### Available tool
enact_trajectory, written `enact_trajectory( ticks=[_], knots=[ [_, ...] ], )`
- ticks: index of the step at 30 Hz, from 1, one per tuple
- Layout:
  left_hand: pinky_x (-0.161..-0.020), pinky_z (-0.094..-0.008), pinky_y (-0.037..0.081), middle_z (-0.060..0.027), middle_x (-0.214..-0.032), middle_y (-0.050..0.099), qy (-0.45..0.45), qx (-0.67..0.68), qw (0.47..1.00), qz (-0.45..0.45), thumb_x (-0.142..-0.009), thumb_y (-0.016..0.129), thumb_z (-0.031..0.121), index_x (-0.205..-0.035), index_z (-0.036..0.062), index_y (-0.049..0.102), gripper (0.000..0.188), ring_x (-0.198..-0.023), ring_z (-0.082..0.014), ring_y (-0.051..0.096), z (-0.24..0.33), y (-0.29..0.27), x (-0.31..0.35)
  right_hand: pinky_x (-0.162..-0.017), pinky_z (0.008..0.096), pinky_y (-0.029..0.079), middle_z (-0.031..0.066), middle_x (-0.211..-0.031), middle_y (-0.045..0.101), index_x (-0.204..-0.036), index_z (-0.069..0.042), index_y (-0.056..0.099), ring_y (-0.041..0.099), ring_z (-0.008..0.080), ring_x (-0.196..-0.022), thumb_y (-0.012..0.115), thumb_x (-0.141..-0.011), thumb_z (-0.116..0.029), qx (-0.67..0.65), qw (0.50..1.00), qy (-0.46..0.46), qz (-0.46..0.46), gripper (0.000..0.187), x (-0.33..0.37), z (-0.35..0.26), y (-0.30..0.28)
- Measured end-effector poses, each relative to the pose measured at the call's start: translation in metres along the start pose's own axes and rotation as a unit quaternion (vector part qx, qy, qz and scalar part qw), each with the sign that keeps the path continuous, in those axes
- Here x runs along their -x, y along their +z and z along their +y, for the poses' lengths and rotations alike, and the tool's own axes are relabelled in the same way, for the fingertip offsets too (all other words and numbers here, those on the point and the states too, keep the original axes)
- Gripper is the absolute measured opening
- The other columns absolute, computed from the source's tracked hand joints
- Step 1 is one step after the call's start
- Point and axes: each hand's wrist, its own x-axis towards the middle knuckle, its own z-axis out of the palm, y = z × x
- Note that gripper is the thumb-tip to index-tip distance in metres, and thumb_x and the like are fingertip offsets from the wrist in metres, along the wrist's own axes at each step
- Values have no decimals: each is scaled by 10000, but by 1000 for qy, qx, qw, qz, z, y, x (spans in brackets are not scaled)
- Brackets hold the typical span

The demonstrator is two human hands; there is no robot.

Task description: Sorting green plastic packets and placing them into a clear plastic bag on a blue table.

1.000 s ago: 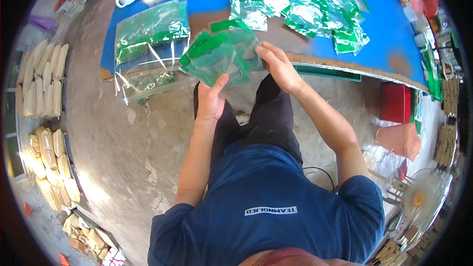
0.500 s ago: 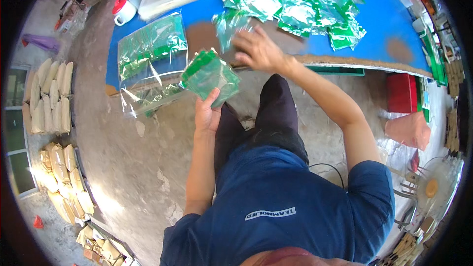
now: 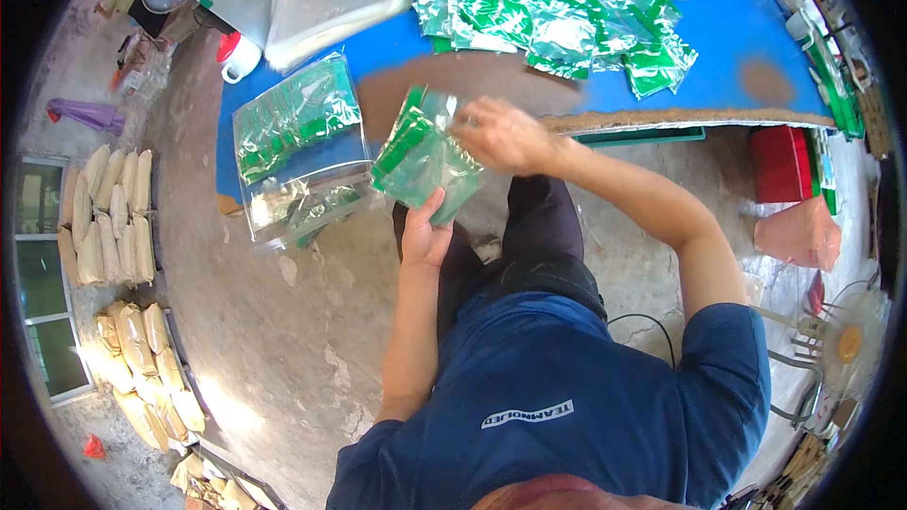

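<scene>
My left hand (image 3: 427,229) grips a small stack of green-and-clear plastic packets (image 3: 416,162), thumb on top, just off the table's near edge. At the stack's upper right, my right hand (image 3: 505,137) is closed, slightly blurred, with its fingertips on the edge of one more green packet (image 3: 436,106) that overlaps the stack. Left of my hands, a large clear bag (image 3: 300,175) lies on the table with green packets (image 3: 298,118) in and on it, its near end hanging over the edge. Beyond my right hand spreads a heap of shiny green packets (image 3: 557,14).
The table (image 3: 397,57) has a blue top with brown worn patches. Flat clear plastic bags (image 3: 335,5) and a white jug with a red lid (image 3: 238,59) stand at its far left. A red box (image 3: 779,165) and a pink bag (image 3: 798,233) are at right. Brown sacks (image 3: 109,217) line the left.
My right hand has brought a packet from over the table leftward and down onto the stack. My left hand still holds the stack; the whole view has shifted slightly.
</scene>
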Motion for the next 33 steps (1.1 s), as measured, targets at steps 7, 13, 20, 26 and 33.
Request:
enact_trajectory(
  ticks=[7,13,20,26,33],
  knots=[
    [-1113,-447,421,-125,-1349,568,-68,8,997,-47,-942,615,52,-1382,35,461,466,-1262,-281,538,-5,19,-3,-1089,549,355,267,-1404,485,-1377,8,479,432,437,-1326,505,-952,-557,226,918,264,192,707,-26,95,-25],
    [-1126,-470,402,-117,-1341,578,6,-31,999,15,-919,648,84,-1372,34,479,486,-1271,-293,528,7,-39,11,-1172,507,264,244,-1517,355,-1462,-4,367,334,391,-1421,645,-857,-565,137,989,38,-37,871,20,15,7],
    [-1063,-451,448,-79,-1300,597,-22,41,994,-98,-832,724,23,-1350,58,495,567,-1200,-252,576,16,-42,8,-746,366,522,119,-958,705,-1094,11,640,660,219,-828,607,-910,-83,-280,906,187,255,209,28,-19,3],
    [-1073,-430,441,-84,-1323,577,20,-61,997,-46,-870,689,24,-1367,45,479,540,-1225,-245,557,11,17,11,-688,380,487,133,-783,659,-957,15,682,588,262,-689,580,-972,-409,-397,855,332,27,436,14,-22,-4],
    [-1113,-463,401,-99,-1340,580,29,20,998,-58,-850,719,71,-1381,34,474,586,-1261,-283,534,22,-54,19,-827,403,521,105,-1011,626,-1138,-51,614,630,311,-956,677,-894,-280,148,975,0,167,340,16,-11,11]
  ],
)
